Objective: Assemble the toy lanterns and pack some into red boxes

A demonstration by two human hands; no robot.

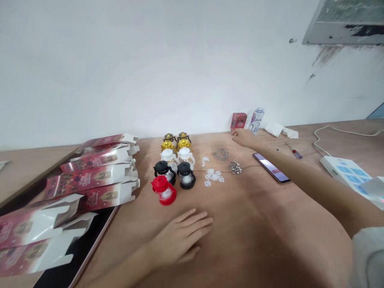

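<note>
My left fingers (196,219) lie loosely spread, empty, on the tabletop (240,224). Right fingers (237,135) at small red box (239,121); can't tell whether they grip it.

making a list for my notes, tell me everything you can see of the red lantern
The red lantern is small and glossy, plastic by its look, with a domed red cap, red base and handle around a clear middle that shows a white shape inside. It sits on the brown table, nearest the viewer among the lanterns. It slants in the picture; whether it is truly tilted, or touches the black lantern behind, I cannot tell. The left hand is apart from it.
</note>
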